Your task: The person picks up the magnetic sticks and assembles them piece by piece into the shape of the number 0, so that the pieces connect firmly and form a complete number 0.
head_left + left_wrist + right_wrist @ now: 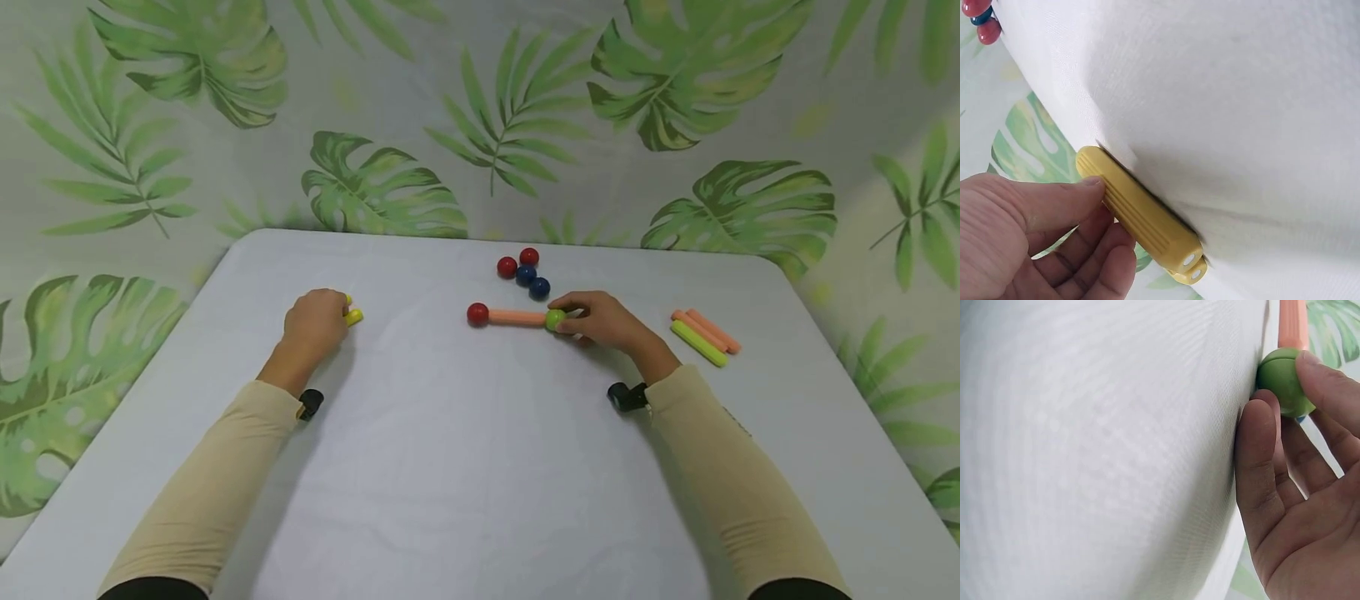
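Observation:
My left hand (pixel 315 325) pinches two yellow rods (pixel 1147 212) at the table's left side. In the left wrist view, the thumb lies on the ridged side of the upper rod and the fingers curl behind; the second rod is mostly hidden. My right hand (pixel 603 321) holds a green ball (pixel 1285 381) between thumb and fingers, low at the tabletop. That ball sits at the right end of an orange rod (pixel 517 317), and a red ball (pixel 477 314) is on the rod's left end. Together they lie crosswise in the middle of the table.
Beyond the orange rod is a cluster of two red balls (pixel 507 267) and two blue balls (pixel 539 288). On the right lie two orange rods (pixel 714 331) and a yellow-green rod (pixel 699 343). A white cloth covers the table (pixel 450 467); a leaf-patterned backdrop (pixel 525 108) stands behind.

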Action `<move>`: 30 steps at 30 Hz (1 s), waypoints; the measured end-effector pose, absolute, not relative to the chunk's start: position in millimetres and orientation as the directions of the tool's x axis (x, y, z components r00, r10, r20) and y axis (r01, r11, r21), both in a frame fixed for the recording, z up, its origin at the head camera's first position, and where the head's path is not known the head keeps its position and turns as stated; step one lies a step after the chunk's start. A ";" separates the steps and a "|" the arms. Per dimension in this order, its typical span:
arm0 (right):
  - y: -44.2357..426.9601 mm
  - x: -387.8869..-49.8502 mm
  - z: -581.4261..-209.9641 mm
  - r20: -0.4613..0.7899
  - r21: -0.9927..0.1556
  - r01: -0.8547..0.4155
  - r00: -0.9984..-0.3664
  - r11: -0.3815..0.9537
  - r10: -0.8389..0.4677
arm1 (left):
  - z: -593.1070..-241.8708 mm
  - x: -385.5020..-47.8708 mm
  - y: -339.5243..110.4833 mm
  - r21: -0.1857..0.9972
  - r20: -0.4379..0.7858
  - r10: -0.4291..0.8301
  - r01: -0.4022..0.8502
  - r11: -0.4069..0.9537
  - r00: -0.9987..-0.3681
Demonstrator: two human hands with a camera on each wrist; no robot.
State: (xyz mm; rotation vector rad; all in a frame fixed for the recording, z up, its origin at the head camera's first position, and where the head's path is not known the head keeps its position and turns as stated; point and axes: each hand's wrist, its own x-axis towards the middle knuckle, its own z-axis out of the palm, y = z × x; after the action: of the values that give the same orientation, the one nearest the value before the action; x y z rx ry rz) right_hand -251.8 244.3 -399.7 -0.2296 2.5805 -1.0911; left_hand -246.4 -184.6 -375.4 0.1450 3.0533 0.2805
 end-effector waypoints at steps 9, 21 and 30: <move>244.8 -253.1 -400.3 -0.235 -0.726 -0.025 -0.930 0.687 -0.283 | -373.6 -243.5 -185.7 0.181 -0.099 0.119 0.100 0.978 -0.988; 243.7 -251.8 -400.7 -0.247 -0.711 -0.013 -0.931 0.703 -0.268 | -365.1 -240.5 -180.5 0.191 -0.199 0.140 0.101 0.976 -0.970; 245.6 -253.2 -401.1 -0.234 -0.709 -0.029 -0.933 0.704 -0.273 | -364.8 -239.9 -182.1 0.201 -0.211 0.205 0.163 0.966 -0.956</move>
State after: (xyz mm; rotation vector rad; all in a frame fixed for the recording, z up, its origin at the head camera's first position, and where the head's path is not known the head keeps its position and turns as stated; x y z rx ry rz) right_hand -253.2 245.6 -401.1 -0.2370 2.5920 -1.0708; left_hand -239.9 -182.1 -364.8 0.2742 2.8841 0.2663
